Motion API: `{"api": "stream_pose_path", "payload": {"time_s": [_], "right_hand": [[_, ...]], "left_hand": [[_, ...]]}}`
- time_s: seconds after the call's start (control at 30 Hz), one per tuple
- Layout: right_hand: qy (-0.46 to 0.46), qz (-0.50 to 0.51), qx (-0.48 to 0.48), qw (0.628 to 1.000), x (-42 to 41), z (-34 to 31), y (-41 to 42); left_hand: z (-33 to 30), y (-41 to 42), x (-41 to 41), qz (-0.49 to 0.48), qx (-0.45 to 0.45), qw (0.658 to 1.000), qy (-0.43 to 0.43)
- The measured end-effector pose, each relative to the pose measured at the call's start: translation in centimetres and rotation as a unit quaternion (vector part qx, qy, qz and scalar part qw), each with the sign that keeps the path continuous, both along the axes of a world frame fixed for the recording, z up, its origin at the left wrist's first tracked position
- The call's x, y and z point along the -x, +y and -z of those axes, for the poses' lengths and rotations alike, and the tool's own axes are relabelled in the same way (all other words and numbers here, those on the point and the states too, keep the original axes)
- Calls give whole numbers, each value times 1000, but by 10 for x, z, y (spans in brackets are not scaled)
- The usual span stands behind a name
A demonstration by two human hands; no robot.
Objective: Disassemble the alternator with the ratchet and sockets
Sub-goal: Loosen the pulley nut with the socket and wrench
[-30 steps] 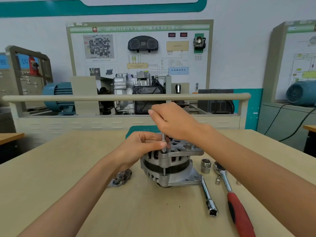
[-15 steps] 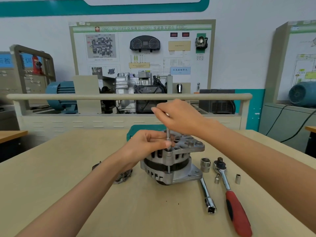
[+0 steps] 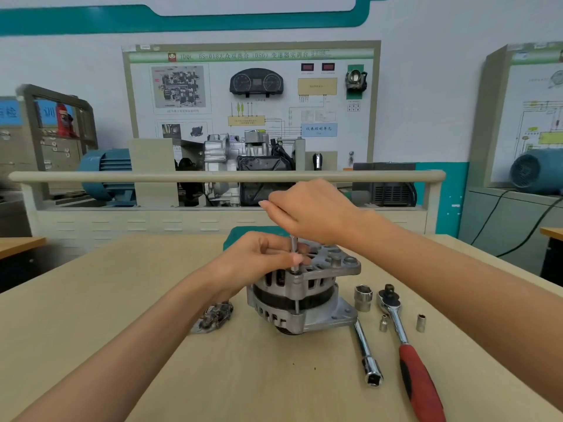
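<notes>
The silver alternator (image 3: 307, 296) stands upright in the middle of the wooden table (image 3: 122, 300). A thin metal driver shaft (image 3: 294, 252) stands vertically on a bolt at the housing's top edge. My right hand (image 3: 313, 213) grips the shaft's upper end from above. My left hand (image 3: 259, 260) pinches the shaft's lower end just above the housing. The red-handled ratchet (image 3: 411, 354) lies on the table to the right. Beside it lie a large socket (image 3: 363, 297), two small sockets (image 3: 383, 323) (image 3: 420, 322) and an extension bar (image 3: 367, 354).
A removed small part with dark wiring (image 3: 213, 318) lies left of the alternator. A teal case (image 3: 243, 236) sits behind it. Beyond the table stands a training bench with a rail (image 3: 213, 177), a gearbox and blue motors.
My right hand has risen a little on the shaft and my left hand has shifted slightly at its base. The view has tilted, showing one more small socket at the right.
</notes>
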State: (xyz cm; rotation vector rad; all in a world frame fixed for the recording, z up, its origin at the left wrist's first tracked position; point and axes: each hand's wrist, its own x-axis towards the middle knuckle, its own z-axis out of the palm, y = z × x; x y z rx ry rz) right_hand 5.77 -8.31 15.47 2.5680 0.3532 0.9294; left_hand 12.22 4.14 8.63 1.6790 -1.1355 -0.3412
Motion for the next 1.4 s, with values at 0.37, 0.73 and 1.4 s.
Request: {"api": "stream_pose_path", "payload": {"time_s": [0.37,0.73,1.4], "right_hand": [[62,181,-108,976,-6,-6,19],[-66,64,-158,983,-2,16,5],[-42,-70,-254,964,0,27,1]], "left_hand": [[0,-17,12,-203,24,974,-96],[6,1,4,-57,41,997,17],[6,0,6,-112,48,993,6]]}}
